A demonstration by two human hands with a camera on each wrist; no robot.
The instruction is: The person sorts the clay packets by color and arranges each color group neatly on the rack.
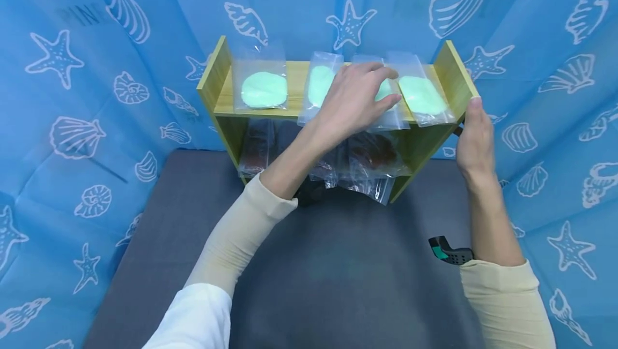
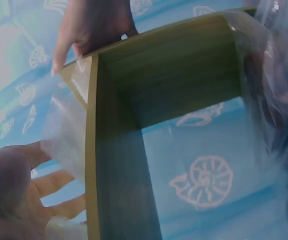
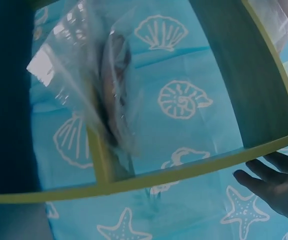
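— Grey mat (image 1: 338,284) fills the lower middle of the head view, bare from the bottom edge up to the shelf foot, with blue shell cloth (image 1: 72,124) standing close on the left, right and behind. What comes first past the mat?

— The shelf (image 1: 219,78), in the upper middle, its foot on the far part of the mat. The lower bay holds dark bags (image 1: 374,153) that stick out past the front edge; one hangs over the foot at the lower right.

— And the hands?

— The right hand (image 1: 475,134) is at the right of the frame, wrapped around the front edge of the right side board, thumb up near the top corner. The left hand (image 1: 354,99) reaches across the centre, fingers nearly straight and laid flat on a bag (image 1: 386,118) on the top board. That bag's near end overhangs the front edge.

— What else lies up there?

— Three more clear bags with pale green discs: one at the left (image 1: 263,89), apart from the rest, one (image 1: 318,83) just left of the hand, one (image 1: 422,94) at the right beside the side board. The three on the right overlap or touch. Bare board shows between the left bag and the next.

— Behind?

— Cloth right at the shelf's back.
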